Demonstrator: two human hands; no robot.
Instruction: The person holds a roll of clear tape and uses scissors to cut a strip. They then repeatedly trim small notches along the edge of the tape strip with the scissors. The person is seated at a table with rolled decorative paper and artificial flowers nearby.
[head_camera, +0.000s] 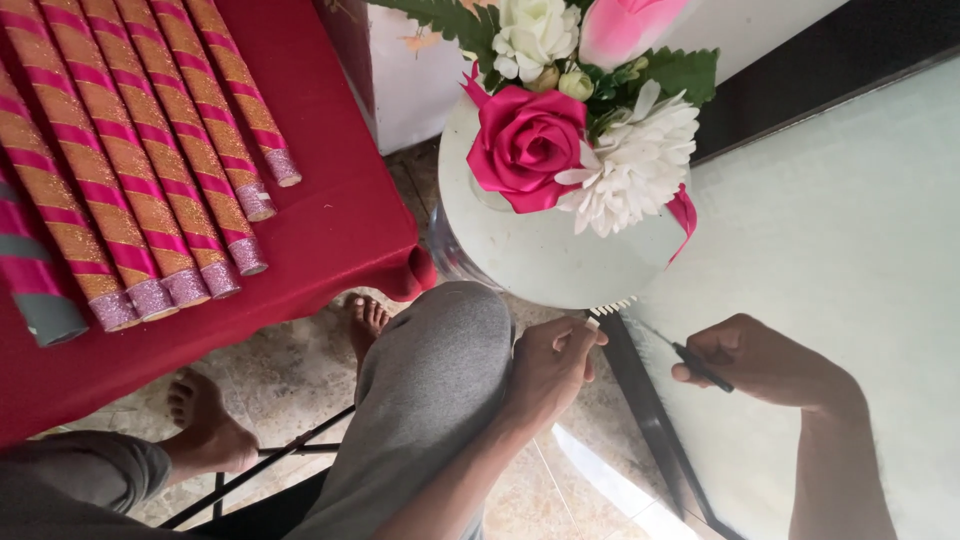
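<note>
A round pale disc (540, 255) carries a pink fabric rose (525, 145), a white flower (635, 165), a smaller white bloom (535, 35) and green leaves (680, 70). My left hand (548, 365) sits just under the disc's lower rim, fingers pinched on a small white piece (592, 323) beside a short comb-like white fringe (612, 305). My right hand (755, 360) is to the right, closed on a thin dark tool (690, 362) whose tip points toward the fringe. My grey-trousered knee (430, 390) lies below the disc.
Several glittery gold-and-pink striped rolls (150, 150) lie on a red cloth-covered table (340, 220) at the left. A pale sheet (850, 250) with a dark frame (645, 400) fills the right. Bare feet (205, 425) rest on the tiled floor (290, 380).
</note>
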